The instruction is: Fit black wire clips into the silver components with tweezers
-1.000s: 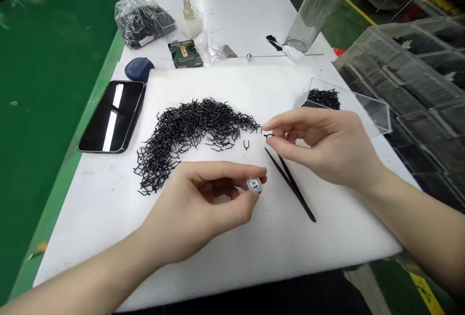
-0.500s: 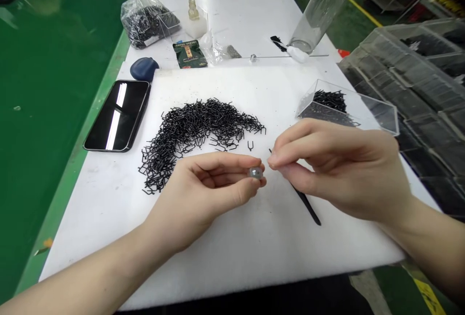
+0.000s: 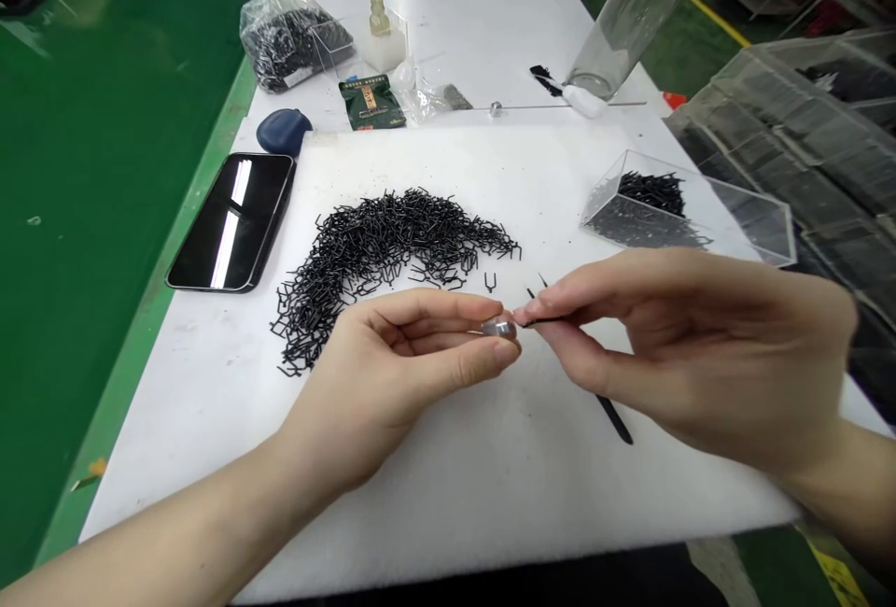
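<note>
We recorded the left hand point(image 3: 399, 374) nearly closed, pinching a small metal fitting point(image 3: 499, 329), while the right hand point(image 3: 672, 355) pinched a black wire clip point(image 3: 539, 320), lying level, just right of it.

The person is showing a left hand point(image 3: 392, 366) and a right hand point(image 3: 682, 355), both bare, with long thin fingers point(image 3: 434, 308) and short, smooth nails point(image 3: 505, 354). The left arm point(image 3: 175, 523) and the right arm point(image 3: 858, 495) are showing smooth bare skin right up to the edge of the view.
</note>
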Demonstrator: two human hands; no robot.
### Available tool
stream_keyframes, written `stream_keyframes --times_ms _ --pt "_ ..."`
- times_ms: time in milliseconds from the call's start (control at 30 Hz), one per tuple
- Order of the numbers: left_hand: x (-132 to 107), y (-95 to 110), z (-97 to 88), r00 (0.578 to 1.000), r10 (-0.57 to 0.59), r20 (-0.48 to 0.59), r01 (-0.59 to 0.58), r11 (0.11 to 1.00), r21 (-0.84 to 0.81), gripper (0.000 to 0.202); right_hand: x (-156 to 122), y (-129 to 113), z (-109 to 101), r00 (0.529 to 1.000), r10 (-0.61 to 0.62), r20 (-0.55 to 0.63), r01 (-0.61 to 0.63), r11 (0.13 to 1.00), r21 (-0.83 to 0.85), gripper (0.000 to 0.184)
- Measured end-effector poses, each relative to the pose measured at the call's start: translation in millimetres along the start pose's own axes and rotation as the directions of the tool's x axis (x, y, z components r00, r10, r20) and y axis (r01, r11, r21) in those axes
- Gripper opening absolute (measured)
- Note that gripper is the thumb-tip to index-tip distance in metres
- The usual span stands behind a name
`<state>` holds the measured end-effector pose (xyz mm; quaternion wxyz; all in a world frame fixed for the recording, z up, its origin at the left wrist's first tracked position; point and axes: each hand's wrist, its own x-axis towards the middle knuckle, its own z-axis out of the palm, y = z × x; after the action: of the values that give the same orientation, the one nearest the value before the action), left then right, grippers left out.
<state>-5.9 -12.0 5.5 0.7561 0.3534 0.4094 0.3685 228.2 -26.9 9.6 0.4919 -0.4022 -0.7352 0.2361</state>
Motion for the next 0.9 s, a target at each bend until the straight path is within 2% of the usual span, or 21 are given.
stream_keyframes --times_ms 167,433,900 --pt "-0.9 -1.5 -0.4 1.000 0.005 -0.013 -0.005 1.000 0.009 0.027 -7.2 2.6 4.9 0.999 0.032 -0.041 -0.029 0.997 0.070 0.048" --pt "0.4 -2.7 -1.7 1.000 0.022 -0.017 -0.021 0.999 0.045 0.026 -4.7 2.4 0.6 0.999 -0.043 0.011 0.043 0.999 -0.026 0.053" --pt "-0.6 -2.3 -1.4 1.000 0.010 -0.028 -0.008 0.998 0.063 0.028 -1.9 3.3 -1.0 0.995 -0.100 0.024 0.102 0.993 -0.066 0.050"
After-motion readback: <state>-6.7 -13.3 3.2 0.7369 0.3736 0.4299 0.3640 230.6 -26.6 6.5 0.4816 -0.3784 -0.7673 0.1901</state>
